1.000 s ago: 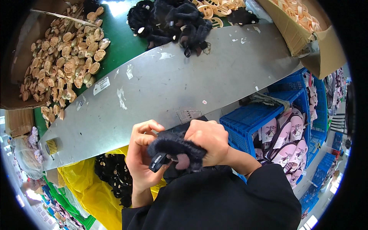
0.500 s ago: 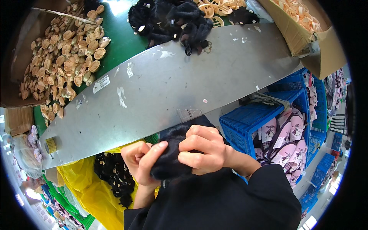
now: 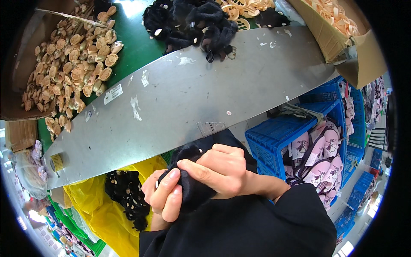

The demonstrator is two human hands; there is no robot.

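Pink slippers (image 3: 330, 143) in a blue crate (image 3: 274, 136), brown carton (image 3: 21, 138) far left

The one view looks steeply down from the wearer's head, on the near side of the counter (image 3: 192, 94), facing across it. The left hand (image 3: 164, 197) and right hand (image 3: 224, 171), before the counter's near edge, lie close below. The wide fisheye reaches the crates (image 3: 267, 139) beside the counter's right end and bows the counter's edges.

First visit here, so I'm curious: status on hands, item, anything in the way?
Left hand, right hand: both gripping black plush piece. Held on body side of grey tabletop. No obstruction visible.
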